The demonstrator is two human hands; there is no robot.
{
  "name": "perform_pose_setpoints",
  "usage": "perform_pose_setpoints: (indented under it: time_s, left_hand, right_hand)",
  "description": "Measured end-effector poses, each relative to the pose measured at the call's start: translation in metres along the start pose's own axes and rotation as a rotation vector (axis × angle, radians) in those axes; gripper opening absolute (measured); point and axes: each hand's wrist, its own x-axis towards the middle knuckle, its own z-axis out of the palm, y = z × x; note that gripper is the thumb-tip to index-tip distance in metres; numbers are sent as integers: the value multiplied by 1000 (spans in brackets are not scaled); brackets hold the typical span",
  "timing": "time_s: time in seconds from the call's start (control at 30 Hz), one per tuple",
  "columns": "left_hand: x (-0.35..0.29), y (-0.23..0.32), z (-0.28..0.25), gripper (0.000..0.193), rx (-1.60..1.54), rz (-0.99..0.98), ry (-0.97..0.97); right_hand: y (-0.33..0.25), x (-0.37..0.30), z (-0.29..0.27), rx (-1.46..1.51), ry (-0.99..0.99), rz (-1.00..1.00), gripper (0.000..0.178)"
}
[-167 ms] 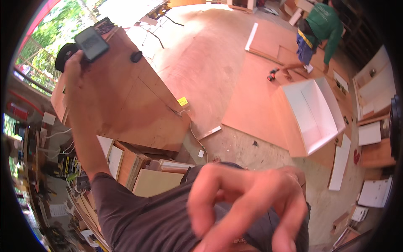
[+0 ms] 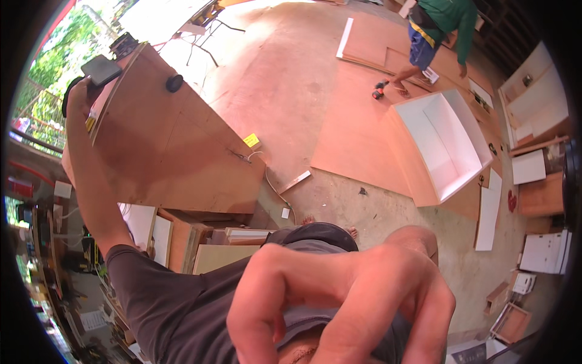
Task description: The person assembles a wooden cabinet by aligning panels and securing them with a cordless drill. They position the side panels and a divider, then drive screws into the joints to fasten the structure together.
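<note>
Near the wooden surface, left hand: fingers closed on dark rectangular device. Right hand in foreground, fingers bent; cannot tell if holding anything.

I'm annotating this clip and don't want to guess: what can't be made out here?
All in the head view:
Right hand: fingertips cut off by the lower edge, so whether it grips anything is unclear.
Grey device in the left hand: surface details too small.
Black object: partly covered by that hand; kind unclear.
Co-worker: head cut off by the upper edge.
</note>
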Motion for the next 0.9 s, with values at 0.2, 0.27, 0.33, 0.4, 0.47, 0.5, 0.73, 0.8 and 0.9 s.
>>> perform_pose_setpoints:
  time_s: [0.2,0.27,0.33,0.4,0.47,0.5,0.73,0.8,0.9]
  left_hand:
    - [68,-49,-3,25,-14,-112,-138]
    - [80,-54,-34,27,20,-153,-169]
    - [98,-56,-50,29,47,-180,-225]
    - [119,-48,-65,32,73,-201,-290]
    - [133,-39,-77,35,101,-215,-359]
    - [140,-35,-77,37,110,-220,-402]
    - [65,23,-79,75,275,-238,16]
    - [22,39,-53,71,372,-2,125]
    - [-50,-33,88,58,382,398,225]
  right_hand:
    - [9,-2,0,-61,157,-109,70]
    - [8,-4,-7,-68,143,-123,63]
    - [3,-10,-12,-103,140,-143,55]
    - [-6,-15,-14,-142,142,-168,48]
    - [-17,-23,-18,-175,139,-185,41]
    - [-24,-28,-19,-196,142,-193,38]
    - [-75,-135,-60,-186,564,-291,18]
    - [-80,-198,-74,-159,882,-407,19]
    - [-89,-337,-87,-361,1539,-552,15]
